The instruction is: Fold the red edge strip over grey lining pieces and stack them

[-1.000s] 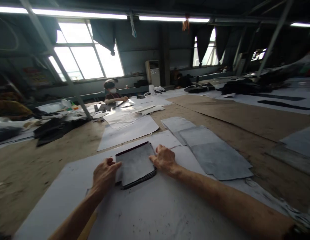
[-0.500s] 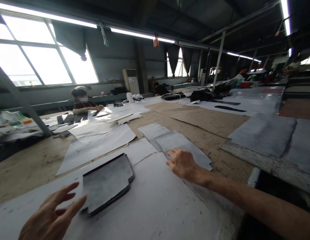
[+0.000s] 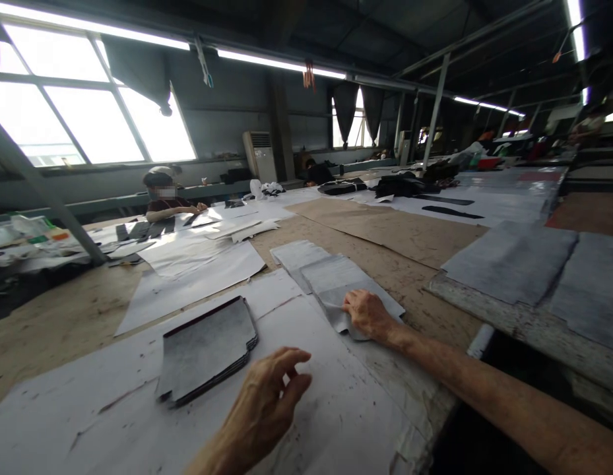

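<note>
My right hand (image 3: 369, 315) is closed on the near edge of a light grey sheet (image 3: 330, 280), which is lifted and creased at the fingers. Part of another grey sheet (image 3: 293, 254) shows beneath and beyond it. My left hand (image 3: 271, 396) hovers over the white paper (image 3: 281, 330), fingers apart and curved, with nothing in it. To its left lies a neat stack of grey pieces (image 3: 207, 349) with dark edges.
More grey sheets (image 3: 514, 260) lie at the right. Brown paper (image 3: 385, 231) and white sheets (image 3: 192, 284) cover the table beyond. A person (image 3: 162, 198) sits at the far left, near a slanting metal post (image 3: 53, 198). Black cloth (image 3: 400, 186) lies farther back.
My left hand has moved right, away from the stack, toward my right hand. My right hand has closed on the grey sheet's edge and raised it slightly.
</note>
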A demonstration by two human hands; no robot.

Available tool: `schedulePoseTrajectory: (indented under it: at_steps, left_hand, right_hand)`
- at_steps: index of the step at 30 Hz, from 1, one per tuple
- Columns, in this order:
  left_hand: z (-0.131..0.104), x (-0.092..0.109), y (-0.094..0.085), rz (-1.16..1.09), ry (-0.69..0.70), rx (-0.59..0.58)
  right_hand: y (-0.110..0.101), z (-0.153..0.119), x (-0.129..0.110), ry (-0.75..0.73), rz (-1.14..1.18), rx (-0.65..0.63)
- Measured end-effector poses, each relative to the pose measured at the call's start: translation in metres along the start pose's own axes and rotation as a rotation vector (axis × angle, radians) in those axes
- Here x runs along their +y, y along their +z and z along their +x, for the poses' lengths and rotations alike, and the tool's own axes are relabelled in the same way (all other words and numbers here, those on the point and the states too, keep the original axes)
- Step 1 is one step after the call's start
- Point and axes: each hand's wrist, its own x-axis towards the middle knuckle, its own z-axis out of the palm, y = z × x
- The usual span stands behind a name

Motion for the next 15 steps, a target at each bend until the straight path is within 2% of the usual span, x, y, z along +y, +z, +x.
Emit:
schedulePoseTrajectory:
  at_steps: [5,7,11,15]
  left_hand:
    - [0.048,-0.004,0.024,0.182,0.200,-0.055]
    - [0.066,-0.005,0.032,0.265,0.240,-0.080]
    - [0.092,-0.008,0.045,0.337,0.195,-0.110]
    - [0.098,-0.013,0.055,0.375,0.101,-0.093]
  right_hand:
    - [-0.009,0.006,0.003,0.066,0.093,-0.051]
    - [-0.012,0.006,0.003,0.087,0.140,-0.059]
    - [-0.012,0.006,0.004,0.143,0.259,-0.057]
    - [-0.018,0.011,0.018,0.259,0.442,-0.059]
